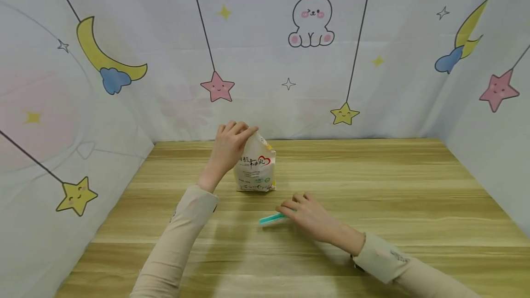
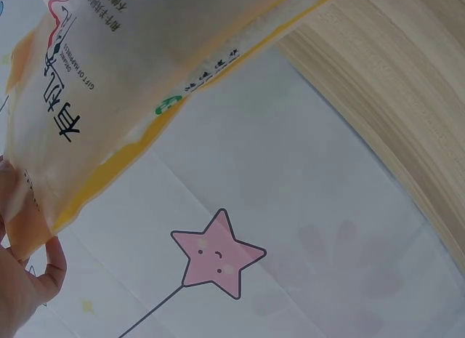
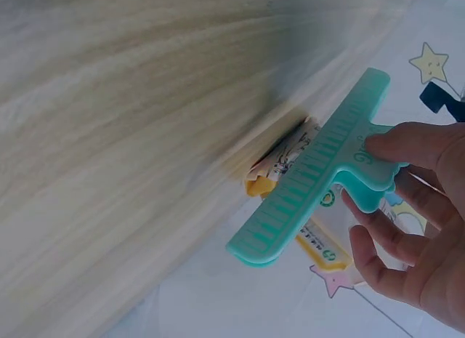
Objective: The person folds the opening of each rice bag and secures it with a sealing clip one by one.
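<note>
Toward the back of the table stands a white and yellow plastic food bag (image 1: pixel 256 171) with printed lettering and a red heart. My left hand (image 1: pixel 232 142) pinches its top edge, and the left wrist view shows the bag (image 2: pixel 138 69) hanging down from the fingers (image 2: pixel 54 272). My right hand (image 1: pixel 310 217) is in front of the bag, a little above the table. Between its thumb and fingers it holds a turquoise bag clip (image 3: pixel 316 167) by the handles. The clip's long bar is apart from the bag, which shows behind it in the right wrist view.
The wood-grain table (image 1: pixel 372 178) extends to both sides of the hands. White cloth printed with stars, moons and a rabbit (image 1: pixel 312 15) hangs behind the table and along its left and right sides.
</note>
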The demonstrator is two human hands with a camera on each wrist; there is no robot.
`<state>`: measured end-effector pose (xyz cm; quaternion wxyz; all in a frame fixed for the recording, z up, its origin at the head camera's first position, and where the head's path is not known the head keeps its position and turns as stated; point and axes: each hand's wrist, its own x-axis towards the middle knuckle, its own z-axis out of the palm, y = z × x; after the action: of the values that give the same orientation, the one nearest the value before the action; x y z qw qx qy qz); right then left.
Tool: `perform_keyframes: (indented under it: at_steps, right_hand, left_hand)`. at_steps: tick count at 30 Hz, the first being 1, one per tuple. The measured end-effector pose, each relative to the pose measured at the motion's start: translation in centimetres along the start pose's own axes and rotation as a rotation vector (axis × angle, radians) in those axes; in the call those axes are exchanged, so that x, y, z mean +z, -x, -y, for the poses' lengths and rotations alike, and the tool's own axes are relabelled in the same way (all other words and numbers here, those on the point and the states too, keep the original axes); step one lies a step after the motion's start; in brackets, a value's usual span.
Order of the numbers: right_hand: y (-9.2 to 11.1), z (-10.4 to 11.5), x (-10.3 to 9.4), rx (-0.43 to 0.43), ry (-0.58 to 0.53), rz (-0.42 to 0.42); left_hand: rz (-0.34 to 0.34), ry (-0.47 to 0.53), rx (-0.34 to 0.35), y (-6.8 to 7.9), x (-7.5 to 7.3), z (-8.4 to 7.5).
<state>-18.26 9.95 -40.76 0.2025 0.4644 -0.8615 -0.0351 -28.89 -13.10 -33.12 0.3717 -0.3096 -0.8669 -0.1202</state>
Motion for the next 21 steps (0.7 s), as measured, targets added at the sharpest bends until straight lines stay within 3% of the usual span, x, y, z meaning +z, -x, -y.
perform_keyframes:
  at_steps: [15, 21]
  right_hand:
    - [-0.4, -1.1, -0.7, 0.049, 0.045, -0.159]
    - [-0.8, -1.7, -1.3, 0.079, 0.011, -0.201]
  left_hand:
    - [0.011, -0.003, -0.006, 0.0, -0.1, -0.1]
    - [0.003, -0.001, -0.007, -0.1, -0.1, -0.1]
